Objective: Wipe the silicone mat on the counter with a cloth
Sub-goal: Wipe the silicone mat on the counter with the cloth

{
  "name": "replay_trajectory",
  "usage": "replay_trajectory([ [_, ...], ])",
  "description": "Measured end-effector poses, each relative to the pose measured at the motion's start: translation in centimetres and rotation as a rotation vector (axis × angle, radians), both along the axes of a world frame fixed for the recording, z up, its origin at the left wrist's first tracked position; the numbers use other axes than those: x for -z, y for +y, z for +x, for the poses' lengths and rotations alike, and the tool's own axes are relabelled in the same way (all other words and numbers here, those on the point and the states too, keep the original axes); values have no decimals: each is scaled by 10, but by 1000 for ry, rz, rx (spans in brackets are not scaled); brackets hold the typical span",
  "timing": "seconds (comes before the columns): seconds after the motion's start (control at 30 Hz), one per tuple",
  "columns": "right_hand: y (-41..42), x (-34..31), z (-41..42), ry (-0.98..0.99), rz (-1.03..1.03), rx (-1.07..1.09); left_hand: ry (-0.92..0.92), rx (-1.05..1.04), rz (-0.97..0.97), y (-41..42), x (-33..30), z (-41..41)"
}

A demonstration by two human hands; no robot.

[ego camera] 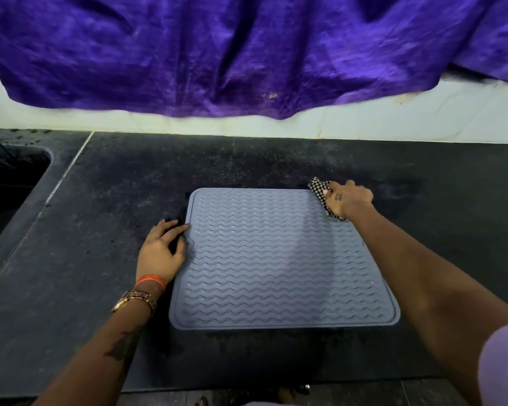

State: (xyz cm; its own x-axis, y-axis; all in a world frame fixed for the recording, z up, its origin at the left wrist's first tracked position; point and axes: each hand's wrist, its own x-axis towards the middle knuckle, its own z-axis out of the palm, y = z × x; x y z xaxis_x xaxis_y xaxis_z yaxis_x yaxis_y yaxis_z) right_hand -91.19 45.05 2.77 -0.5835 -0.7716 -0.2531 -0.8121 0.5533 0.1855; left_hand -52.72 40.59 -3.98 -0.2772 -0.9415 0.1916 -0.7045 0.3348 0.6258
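Note:
A grey silicone mat (279, 259) with wavy ridges lies flat on the black counter (100, 288). My right hand (349, 199) grips a black-and-white checkered cloth (318, 189) and holds it on the mat's far right corner. My left hand (162, 250) rests on the counter at the mat's left edge, its fingers spread and the fingertips touching the edge. A gold watch and an orange band sit on my left wrist.
A dark sink opening (9, 189) is cut into the counter at the far left. A purple cloth (247, 54) hangs over the white wall behind the counter. The counter's front edge runs close to my body.

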Motion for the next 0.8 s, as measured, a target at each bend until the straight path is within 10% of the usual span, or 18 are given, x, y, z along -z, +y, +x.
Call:
replay_trajectory([
  [0.8, 71, -6, 1, -148, -92, 178, 5, 14, -39, 0, 0, -1],
])
